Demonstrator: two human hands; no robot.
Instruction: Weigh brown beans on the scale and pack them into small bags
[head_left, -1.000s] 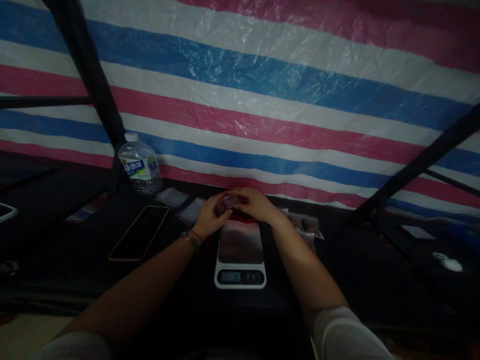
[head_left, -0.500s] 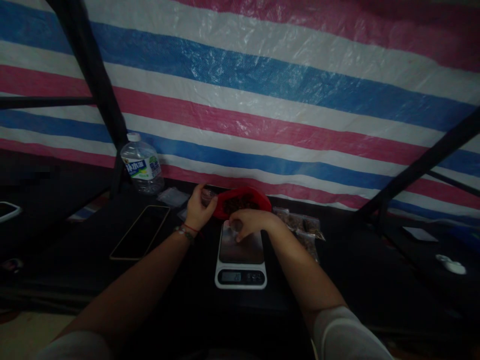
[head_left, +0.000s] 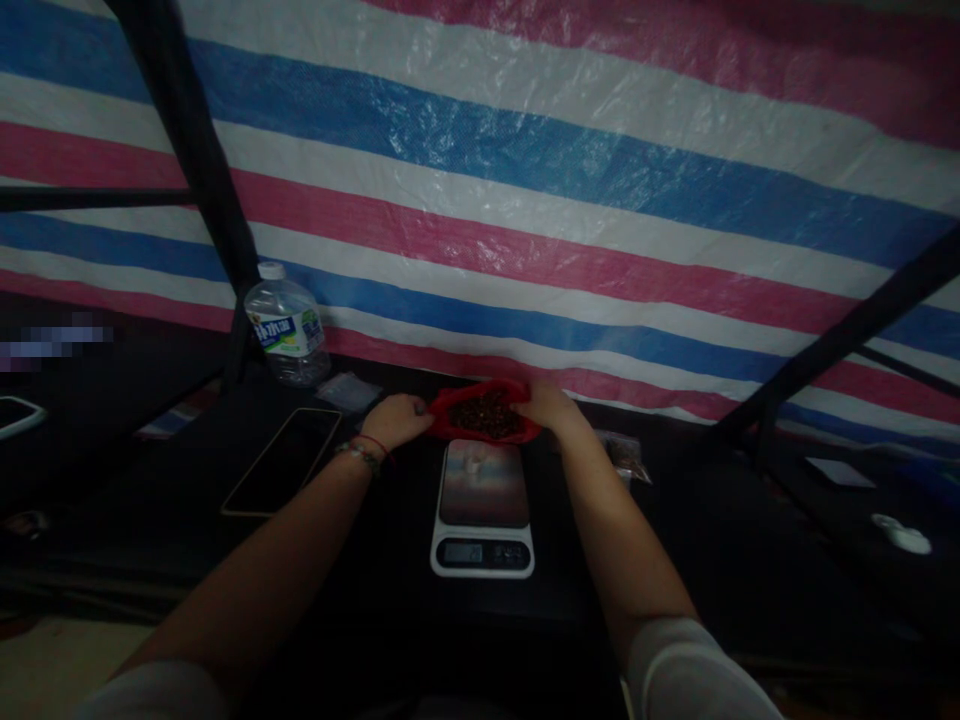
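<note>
A red bag (head_left: 442,425) lies with its mouth spread, full of dark brown bits (head_left: 487,414) whose kind I cannot make out. My left hand (head_left: 396,420) is closed on the bag's left end. At the opposite end, my right hand (head_left: 551,410) grips the rim, fingertips just inside over the brown bits; it is slightly blurred. Directly in front of the bag stands a white digital kitchen scale (head_left: 484,500), its shiny plate mirroring the surroundings and its display lit. Small clear bags of brown bits (head_left: 628,457) lie right of my right wrist, partly hidden by my forearm.
Left of my left hand are a phone (head_left: 285,460), clear plastic bags (head_left: 349,391) and a large plastic bottle (head_left: 285,325). A striped plastic sheet (head_left: 525,210) hangs behind, between dark frame bars. Far right are a white mouse-shaped object (head_left: 902,534) and a pale flat piece (head_left: 840,471).
My right hand has moved from over the scale plate to the red bag's right rim. My left hand has turned onto the left end; the small clear packet it held no longer shows.
</note>
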